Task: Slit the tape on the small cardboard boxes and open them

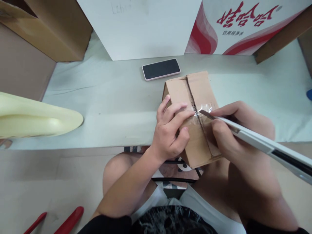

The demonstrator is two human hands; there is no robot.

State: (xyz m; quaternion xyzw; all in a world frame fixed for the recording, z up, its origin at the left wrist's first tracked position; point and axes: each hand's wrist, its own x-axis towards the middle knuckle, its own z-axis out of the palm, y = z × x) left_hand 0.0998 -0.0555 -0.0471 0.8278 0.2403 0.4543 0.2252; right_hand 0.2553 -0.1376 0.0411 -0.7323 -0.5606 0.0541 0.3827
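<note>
A small brown cardboard box lies at the table's front edge, its flaps closed along a centre seam with clear tape across it. My left hand rests on the box's left side, thumb and fingers curled and pressing near the seam. My right hand grips a white utility knife, whose blade tip touches the tape at the seam.
A black phone in a pink case lies behind the box. A white board and a red-and-white printed carton stand at the back, with brown cartons at the left. A pale yellow object lies at the left edge. Red handles show below.
</note>
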